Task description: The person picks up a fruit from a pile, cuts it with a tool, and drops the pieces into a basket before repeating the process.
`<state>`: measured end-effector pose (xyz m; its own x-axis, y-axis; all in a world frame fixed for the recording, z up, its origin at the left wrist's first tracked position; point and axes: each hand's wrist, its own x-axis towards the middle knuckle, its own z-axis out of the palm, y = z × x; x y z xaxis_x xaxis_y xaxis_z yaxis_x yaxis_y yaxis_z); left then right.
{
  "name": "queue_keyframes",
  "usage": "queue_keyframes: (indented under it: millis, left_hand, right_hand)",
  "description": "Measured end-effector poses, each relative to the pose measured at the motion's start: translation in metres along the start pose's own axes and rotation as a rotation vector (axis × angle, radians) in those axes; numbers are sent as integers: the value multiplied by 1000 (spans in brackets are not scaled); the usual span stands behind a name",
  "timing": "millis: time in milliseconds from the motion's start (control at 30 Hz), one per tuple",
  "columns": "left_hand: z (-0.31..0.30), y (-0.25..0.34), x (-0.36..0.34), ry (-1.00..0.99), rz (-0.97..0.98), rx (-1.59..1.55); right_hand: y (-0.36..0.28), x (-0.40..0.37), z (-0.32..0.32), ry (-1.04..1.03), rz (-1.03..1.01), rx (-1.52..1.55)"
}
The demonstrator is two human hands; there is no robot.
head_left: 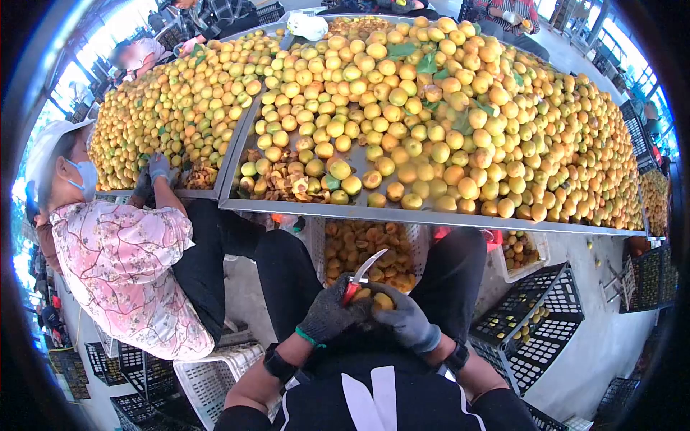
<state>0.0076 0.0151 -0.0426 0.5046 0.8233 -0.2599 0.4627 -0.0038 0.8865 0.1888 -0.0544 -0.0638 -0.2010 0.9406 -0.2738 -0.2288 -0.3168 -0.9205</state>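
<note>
A yellow-orange fruit [383, 302] is between the two gloved hands, above the person's lap. The right hand [411, 322] holds it with the fingers bent around it. The left hand [329, 310] is closed around the red handle of a knife [359, 276], whose curved blade points up and away from the body. Just beyond the hands, between the knees, stands a pale basket [316, 248] with many cut fruits [368, 251] inside. Farther forward, a metal-edged surface [431, 217] carries a large pile of whole fruits [460, 122], with some green leaves among them. At left sits a co-worker [129, 266] in a pink flowered top, whose gloved hands are at the same fruits. At right, a black crate [550, 327] lies tilted on the floor [596, 323].
</note>
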Motion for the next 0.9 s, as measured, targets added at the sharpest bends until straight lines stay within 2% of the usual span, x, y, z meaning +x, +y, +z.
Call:
queue_keyframes:
  millis: [67,100,167,200,267,300,333,400,467,533,667,733,767,800,833,867,900]
  left_hand:
    - [-1,-2,4,11,52,9]
    - [0,-1,5,5,51,8]
    - [2,4,11,38,28,-133]
    - [0,10,14,37,27,-133]
    - [-1,22,16,7,-155,-143]
    - [5,15,17,62,-128,-255]
    - [10,7,22,63,-126,-252]
    - [17,3,29,115,-102,-398]
    - [16,13,34,111,-171,-506]
    - [13,17,38,113,-170,-388]
    - [2,10,36,109,-101,-395]
    - [0,9,32,120,-18,-319]
    - [-1,11,31,120,-20,-318]
    - [-4,17,29,78,-108,-476]
    - [-6,21,27,35,-197,-633]
    - [-7,20,27,40,-197,-633]
    - [-8,18,28,-34,-161,-784]
  right_hand:
    - [-12,-1,-7,-119,182,606]
    - [-5,1,-13,-113,182,609]
    - [13,10,-27,-431,141,1026]
    - [9,10,-27,-430,141,1027]
    - [-3,9,-26,-322,82,742]
    - [-21,12,-18,-153,18,401]
    - [-20,18,-18,-155,15,402]
    - [-12,31,-22,33,-78,-292]
    - [-6,37,-23,76,-86,-304]
    - [-1,40,-20,102,-213,50]
    - [-16,32,-24,239,-215,183]
    - [-28,21,-30,154,57,584]
    - [-18,21,-35,72,47,519]
    - [-18,20,-33,69,50,521]
    - [-19,18,-31,-20,180,354]
    - [-20,18,-30,-109,304,183]
    - [-15,17,-23,-202,316,259]
